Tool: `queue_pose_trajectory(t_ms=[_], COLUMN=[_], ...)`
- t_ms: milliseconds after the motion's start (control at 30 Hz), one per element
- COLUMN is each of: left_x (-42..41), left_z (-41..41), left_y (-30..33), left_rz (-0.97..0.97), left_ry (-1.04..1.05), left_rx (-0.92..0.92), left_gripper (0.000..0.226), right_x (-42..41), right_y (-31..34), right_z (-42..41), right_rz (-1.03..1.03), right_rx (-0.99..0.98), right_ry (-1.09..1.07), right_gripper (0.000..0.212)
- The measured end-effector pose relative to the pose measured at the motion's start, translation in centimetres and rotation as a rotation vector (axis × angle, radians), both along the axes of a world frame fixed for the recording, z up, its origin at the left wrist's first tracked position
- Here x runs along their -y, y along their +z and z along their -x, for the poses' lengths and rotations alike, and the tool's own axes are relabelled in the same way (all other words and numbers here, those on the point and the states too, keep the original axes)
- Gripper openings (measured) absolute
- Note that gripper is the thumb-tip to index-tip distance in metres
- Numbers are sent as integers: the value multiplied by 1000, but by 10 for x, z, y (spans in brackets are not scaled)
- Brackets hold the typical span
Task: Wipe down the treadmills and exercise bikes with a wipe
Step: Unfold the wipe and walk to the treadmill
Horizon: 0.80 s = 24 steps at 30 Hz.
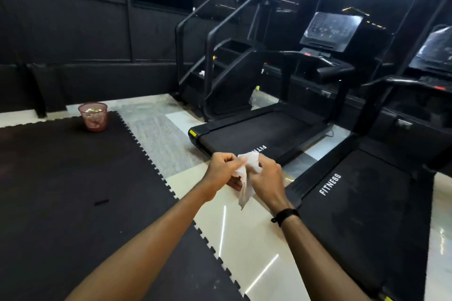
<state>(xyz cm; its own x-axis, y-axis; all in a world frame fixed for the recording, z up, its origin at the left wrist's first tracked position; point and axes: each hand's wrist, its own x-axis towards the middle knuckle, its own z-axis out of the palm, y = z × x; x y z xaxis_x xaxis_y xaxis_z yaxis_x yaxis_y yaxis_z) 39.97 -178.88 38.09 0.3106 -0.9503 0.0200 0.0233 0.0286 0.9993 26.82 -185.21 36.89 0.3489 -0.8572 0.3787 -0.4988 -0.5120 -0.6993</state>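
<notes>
Here, floor: glossy cream and grey tiles [247, 242], streaked with bright reflections of ceiling lights; a black interlocking foam mat [73, 190] with toothed edges covers the left side.
Walls: dark panelled walls [73, 19] all round, dim, with thin light strips glinting at upper right.
Bin: a pink mesh waste basket [93, 116] stands at the far edge of the mat, with scraps inside.
Machines: a black stair-climber with tubular handrails [220, 56] stands at the back; just right of it is a black treadmill with a plastic-wrapped screen [269, 134]; a second black treadmill [362, 208] lies nearest on the right, its console only partly in view.
Writing: "FITNESS" in white letters on the near treadmill's belt; the same word, half hidden by the hands, on the far belt.
Wipe: a crumpled white wipe [247, 173] is held in mid-air above the tiles, in front of the far treadmill's rear end, its tail hanging down.
Left hand [223, 170]: fingers curled, pinching the wipe's upper part.
Right hand [266, 176]: fingers curled round the wipe's other side; a black band [286, 216] sits on that wrist.
</notes>
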Motion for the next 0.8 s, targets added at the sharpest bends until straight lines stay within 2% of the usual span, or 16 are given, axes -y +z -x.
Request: queue_pose_trajectory(t_ms=[100,200,300,367,500,633,733,800], left_x=[29,68,114,145,207,257,295,323], left_z=[-36,-82,-127,-154,-213,-253,-282,-298], left_y=[-3,-16,-25,-24,-12,-11,-21,-31], left_rz=[-35,-65,-78,-91,-70,-87,-87,-81], left_ry=[50,61,44,10,-101,-146,-144,-89], left_rx=[-60,-139,-158,-153,-107,-155,-159,-168], left_gripper=[32,45,61,67,64,62,63,60], right_x=[30,63,99,132,201,258,294,323], right_y=[-10,-17,-19,-21,-17,-22,-30,-39], right_z=[-42,-84,-127,-154,-208,-242,-267,-282], right_rz=[-82,-190,-318,-369,-374,-417,-516,-577], right_rx=[103,184,260,287,274,291,321,329], right_ry=[120,208,292,300,304,221,254,265], right_gripper=[17,36,27,36,29,11,29,28])
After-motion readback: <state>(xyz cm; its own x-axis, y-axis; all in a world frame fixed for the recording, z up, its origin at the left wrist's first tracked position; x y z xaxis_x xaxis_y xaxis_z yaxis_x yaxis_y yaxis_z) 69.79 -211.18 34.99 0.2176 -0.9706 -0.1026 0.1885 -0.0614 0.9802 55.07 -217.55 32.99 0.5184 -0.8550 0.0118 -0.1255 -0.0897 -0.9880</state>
